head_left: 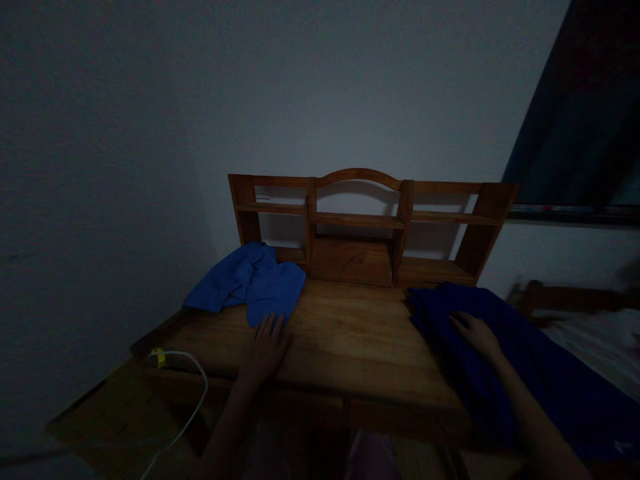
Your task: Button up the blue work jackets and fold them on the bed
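Left fingers (270,325) spread at cloth (276,287), right fingers (471,319) loose on navy cloth (543,373), mark (623,447) illegible

We see that our left hand (263,350) and right hand (479,335) are bare and slim-fingered, on slender, uncovered forearms (531,405) that narrow toward the hands. Low down, we make out dusky, pinkish cloth (371,457), too dimly lit to tell its cut.
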The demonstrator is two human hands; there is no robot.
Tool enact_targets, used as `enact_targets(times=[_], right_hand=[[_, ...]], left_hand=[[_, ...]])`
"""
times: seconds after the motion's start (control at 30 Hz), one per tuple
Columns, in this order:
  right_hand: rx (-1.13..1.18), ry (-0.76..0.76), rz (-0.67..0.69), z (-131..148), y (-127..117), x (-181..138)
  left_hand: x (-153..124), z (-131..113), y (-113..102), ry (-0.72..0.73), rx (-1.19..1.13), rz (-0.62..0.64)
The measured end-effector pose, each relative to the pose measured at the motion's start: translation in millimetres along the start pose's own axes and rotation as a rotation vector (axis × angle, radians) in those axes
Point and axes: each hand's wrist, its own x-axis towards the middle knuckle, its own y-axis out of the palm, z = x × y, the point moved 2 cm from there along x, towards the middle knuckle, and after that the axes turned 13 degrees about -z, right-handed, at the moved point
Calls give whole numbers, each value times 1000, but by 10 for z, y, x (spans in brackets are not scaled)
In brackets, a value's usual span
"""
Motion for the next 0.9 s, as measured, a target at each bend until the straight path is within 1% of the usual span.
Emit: enact_targets(times=[0.07, 0.17, 0.3, 0.43, 0.6, 0.8, 0.9], right_hand=[[3, -4, 3, -65, 50, 10], [9, -15, -3, -121, 92, 16], [23, -11, -14, -160, 116, 20], [48, 0, -18, -186, 136, 22], [78, 13, -23, -156, 107, 9], [72, 16, -47, -88, 24, -1], [62, 33, -27, -100, 33, 3]], left_hand=[[4, -1, 5, 6, 10, 7], [-2, -1, 7, 77, -1, 27], [-8, 16, 6, 47, -4, 15], [-15, 6, 16, 79, -12, 27], [-3, 2, 0, 26, -1, -11], [2, -26, -96, 22, -56, -41], [-15, -15, -78, 45, -56, -46]])
